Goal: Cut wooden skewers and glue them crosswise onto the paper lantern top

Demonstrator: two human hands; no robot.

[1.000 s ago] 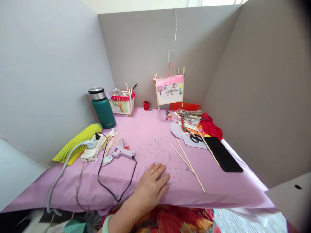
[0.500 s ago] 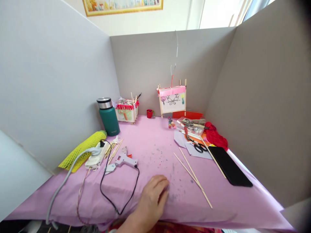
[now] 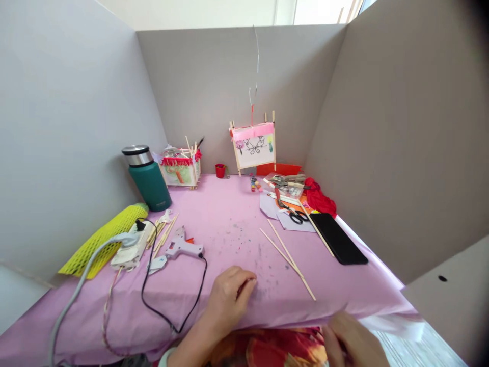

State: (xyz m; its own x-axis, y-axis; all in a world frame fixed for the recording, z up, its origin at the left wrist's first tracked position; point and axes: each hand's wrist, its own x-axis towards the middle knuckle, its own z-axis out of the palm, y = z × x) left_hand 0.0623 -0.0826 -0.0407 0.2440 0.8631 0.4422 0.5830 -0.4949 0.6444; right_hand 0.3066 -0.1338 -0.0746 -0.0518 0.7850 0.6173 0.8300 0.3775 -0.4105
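My left hand (image 3: pixel 229 295) rests on the purple cloth near the front edge, its fingers curled and the thumb against them. What lies inside the curl, if anything, is hidden. At the lower right is my right hand (image 3: pixel 354 340), at the table's front edge, smeared by motion, with its fingertips out of sight. Two crossed thin wooden sticks (image 3: pixel 292 264) lie on the cloth between and beyond the hands, touching neither. Left of my left hand lies a white hot glue gun (image 3: pixel 183 245) with a black cord.
Scissors (image 3: pixel 297 216), papers and a black phone (image 3: pixel 338 238) lie at the right. On the left are a green bottle (image 3: pixel 150 183), power strip (image 3: pixel 132 247) and yellow mesh sleeve (image 3: pixel 105 239). A decorated box (image 3: pixel 179 172) stands behind; a paper lantern (image 3: pixel 254 148) hangs from wire.
My right hand has come into view at the lower right. The view has turned down and right, so things sit further left. My left hand stays curled on the cloth.
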